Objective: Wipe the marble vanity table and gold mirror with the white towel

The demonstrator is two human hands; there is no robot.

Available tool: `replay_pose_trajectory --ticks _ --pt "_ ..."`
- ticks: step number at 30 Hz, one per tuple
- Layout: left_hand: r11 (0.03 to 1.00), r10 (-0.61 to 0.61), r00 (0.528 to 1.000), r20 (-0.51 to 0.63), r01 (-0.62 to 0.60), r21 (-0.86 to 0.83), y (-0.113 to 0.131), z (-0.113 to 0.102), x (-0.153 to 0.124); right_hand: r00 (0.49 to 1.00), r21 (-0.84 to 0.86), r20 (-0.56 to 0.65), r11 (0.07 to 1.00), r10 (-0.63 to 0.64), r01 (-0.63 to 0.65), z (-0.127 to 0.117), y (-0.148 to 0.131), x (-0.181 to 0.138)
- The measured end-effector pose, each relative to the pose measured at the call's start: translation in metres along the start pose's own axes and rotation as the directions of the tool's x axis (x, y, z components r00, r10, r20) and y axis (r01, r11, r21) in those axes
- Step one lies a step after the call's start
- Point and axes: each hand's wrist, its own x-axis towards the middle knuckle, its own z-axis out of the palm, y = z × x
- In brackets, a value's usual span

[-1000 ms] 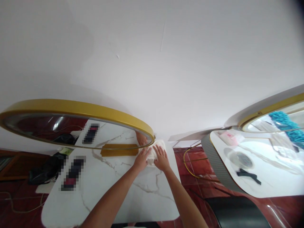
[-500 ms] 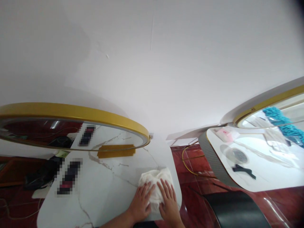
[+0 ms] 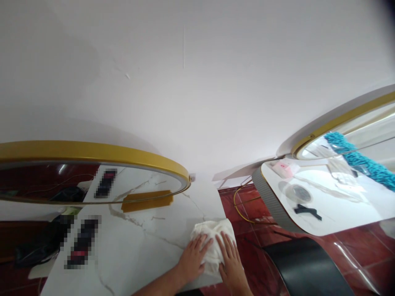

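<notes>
White wall [image 3: 197,82] fills the top half of the view. Below it, left: oval gold-framed mirror [image 3: 92,150], reflecting the counter [image 3: 138,246], a white marble top w/ grey veins. A 2nd counter [image 3: 324,205] stands well apart at right w/ its own gold mirror [image 3: 339,119]; small black item and round dish on it, teal duster [image 3: 361,160] shows in the glass. Red floor [image 3: 247,213] between the two; black chair back [image 3: 308,267] low right. Blurred-out patch on near counter, left side. White cloth [image 3: 212,234] lies bunched near the counter's front right corner. L hand [image 3: 194,257] flat, fingers spread, pressed on the cloth's left part. R hand [image 3: 230,261] also flat and open, palm down on its right part, just beside the L. Neither hand grips; both just press on top.
</notes>
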Motion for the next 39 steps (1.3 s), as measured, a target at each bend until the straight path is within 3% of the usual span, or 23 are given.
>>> replay_pose_trajectory --ticks 7,13,17,22,29,39 --pt "0.993 -0.091 0.969 -0.230 0.106 0.054 -0.019 -0.040 0.046 0.997 -0.071 -0.014 0.994 -0.082 0.081 -0.021 0.015 0.095" --pt "0.982 -0.152 0.944 -0.294 0.177 0.063 -0.050 -0.086 0.066 0.994 -0.103 -0.047 0.990 -0.100 0.095 -0.020 0.006 0.166" --pt "0.984 -0.156 0.941 -0.300 0.176 0.040 -0.066 -0.100 0.066 0.995 -0.111 -0.059 0.991 -0.082 0.076 -0.015 -0.007 0.184" --pt "0.986 -0.124 0.936 -0.329 0.155 0.069 -0.070 -0.089 0.051 0.994 -0.099 -0.094 0.994 -0.059 0.050 -0.012 -0.026 0.170" --pt "0.969 -0.167 0.932 -0.322 0.215 0.120 -0.057 -0.049 0.010 0.993 -0.049 -0.119 0.999 -0.028 0.022 -0.002 -0.054 0.117" --pt "0.996 -0.087 0.985 -0.146 0.089 0.005 -0.065 0.001 -0.080 0.994 -0.034 -0.110 0.999 0.019 -0.023 0.027 -0.111 0.025"
